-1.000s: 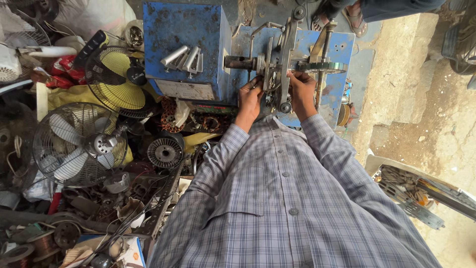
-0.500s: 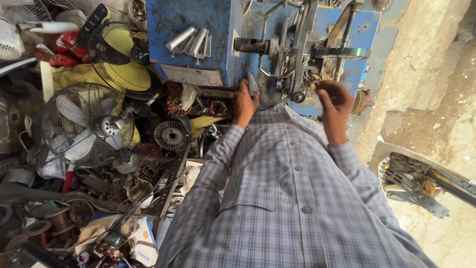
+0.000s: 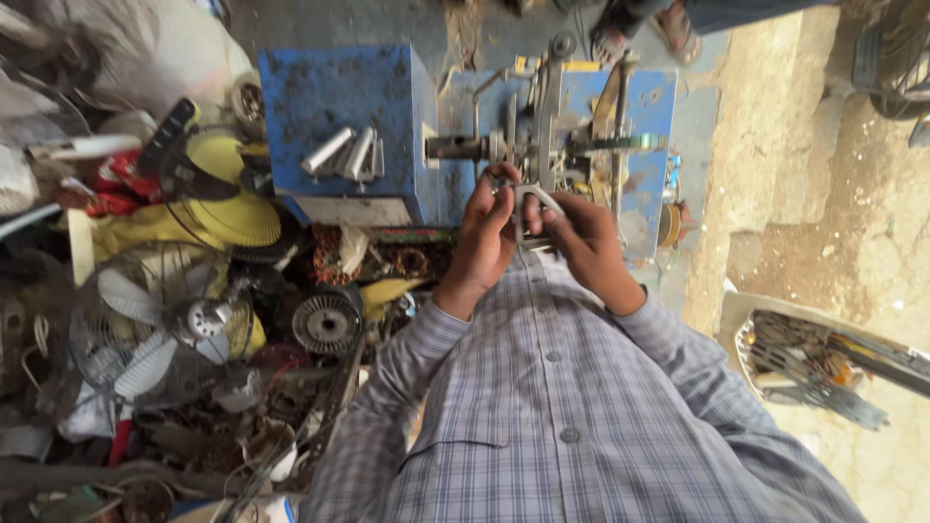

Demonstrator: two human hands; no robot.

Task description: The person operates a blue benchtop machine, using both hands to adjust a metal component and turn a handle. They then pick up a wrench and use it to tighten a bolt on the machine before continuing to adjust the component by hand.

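My left hand and my right hand meet in front of my chest, just short of a blue winding machine. Both hold a small curved grey metal bracket between their fingers. My left fingers pinch its left end, and my right fingers close around its right side and underside. Right behind the bracket are the machine's steel shaft and its upright wheels and levers. My checked shirt sleeves cover both forearms.
Left of me lies a heap of scrap: a white-bladed fan, a yellow fan guard and a round motor part. Grey metal cylinders rest on the machine. A tray of metal scraps sits at the right. Another person's sandalled feet stand beyond the machine.
My hands have left the machine's mechanism and come together nearer my chest, now both gripping the metal bracket. My head view has shifted slightly.
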